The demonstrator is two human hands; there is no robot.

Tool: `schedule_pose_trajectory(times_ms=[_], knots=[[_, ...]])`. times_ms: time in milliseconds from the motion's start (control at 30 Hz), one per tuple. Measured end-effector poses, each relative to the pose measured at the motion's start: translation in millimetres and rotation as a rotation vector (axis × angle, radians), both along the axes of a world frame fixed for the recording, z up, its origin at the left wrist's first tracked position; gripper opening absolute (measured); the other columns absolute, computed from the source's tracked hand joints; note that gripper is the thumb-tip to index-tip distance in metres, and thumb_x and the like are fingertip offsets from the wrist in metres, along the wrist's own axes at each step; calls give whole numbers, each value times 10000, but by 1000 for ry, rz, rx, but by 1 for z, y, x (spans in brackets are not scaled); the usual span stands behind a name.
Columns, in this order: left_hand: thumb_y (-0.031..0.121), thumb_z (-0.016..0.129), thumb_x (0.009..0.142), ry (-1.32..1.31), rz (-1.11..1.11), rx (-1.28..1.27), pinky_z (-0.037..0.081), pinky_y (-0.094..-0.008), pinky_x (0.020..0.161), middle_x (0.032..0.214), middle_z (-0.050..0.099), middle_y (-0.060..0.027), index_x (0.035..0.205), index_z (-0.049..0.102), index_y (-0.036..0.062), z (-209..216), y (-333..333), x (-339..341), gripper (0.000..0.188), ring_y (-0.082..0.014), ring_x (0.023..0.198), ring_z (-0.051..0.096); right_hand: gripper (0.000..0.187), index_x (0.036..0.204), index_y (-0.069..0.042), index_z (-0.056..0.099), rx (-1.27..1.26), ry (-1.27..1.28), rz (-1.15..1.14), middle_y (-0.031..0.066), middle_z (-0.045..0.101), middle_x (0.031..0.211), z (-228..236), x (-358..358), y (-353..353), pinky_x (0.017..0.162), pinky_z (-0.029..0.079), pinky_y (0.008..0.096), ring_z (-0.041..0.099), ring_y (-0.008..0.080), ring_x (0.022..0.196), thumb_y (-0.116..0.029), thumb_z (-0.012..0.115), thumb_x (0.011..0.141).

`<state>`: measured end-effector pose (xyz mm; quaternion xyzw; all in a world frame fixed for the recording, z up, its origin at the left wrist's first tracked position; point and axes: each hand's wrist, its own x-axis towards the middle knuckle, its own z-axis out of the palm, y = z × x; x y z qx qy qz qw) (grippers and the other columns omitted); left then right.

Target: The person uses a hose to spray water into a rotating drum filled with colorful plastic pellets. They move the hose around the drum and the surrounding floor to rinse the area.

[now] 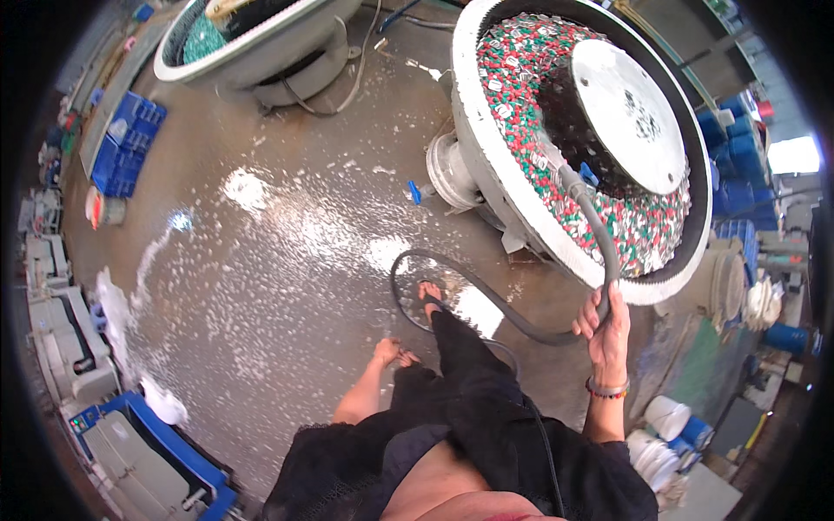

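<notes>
My right hand point(605, 323), a beaded bracelet at its wrist, is closed around a dark grey hose point(601, 227). The hose arches up over the white rim of a large round tub point(476, 113). Its nozzle point(571, 180), with a blue lever point(589, 174), points at many small red, green and white pieces point(512, 95) inside, and a pale spray seems to leave it. A white disc point(627, 113) on a dark hub tops the tub's middle. My left hand point(388, 351) hangs low beside my leg, its fingers loose and partly visible, with nothing seen in it.
The hose loops across the wet, foam-spotted floor point(287, 260) around my sandalled foot point(429, 293). A second tub point(252, 69) stands at the far left. Blue crates point(130, 139) and a blue-edged machine point(148, 451) line the left; white buckets point(667, 417) stand at the right.
</notes>
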<state>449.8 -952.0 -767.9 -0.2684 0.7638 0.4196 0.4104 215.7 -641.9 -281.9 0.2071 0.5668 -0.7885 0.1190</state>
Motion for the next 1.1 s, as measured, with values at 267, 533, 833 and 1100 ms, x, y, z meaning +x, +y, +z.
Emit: schedule_pose_trajectory(times_ms=[267,533,833,1100], knots=[[104,482,837,145,664,137,495,-266,521,819,671,-42,1164,584,106,98,-32,87,342,-100,617,589,366,775,-103,474,-176,132,172,-26,343,538,-19,50,-4,444,296,259,296,96,434,-445,484,907],[111,552,722,160,330,-317,516,-402,716,940,666,-138,1088,629,107,111,-5,273,375,-288,845,644,735,1283,-8,388,125,218,60,95,531,1072,-77,8,86,503,396,247,453,122,616,-492,623,783],[198,533,815,-30,1379,-327,517,-330,601,724,668,-59,906,684,91,88,87,484,207,-173,640,644,607,1269,-38,440,166,186,178,52,504,914,-68,-13,32,514,384,253,446,120,617,-431,589,830],[178,572,768,-53,803,-318,507,-316,582,654,649,-127,742,682,39,-1,199,473,179,-211,639,663,588,1303,-50,435,74,275,170,79,541,1004,-64,-24,75,615,418,290,514,174,794,-405,569,853]])
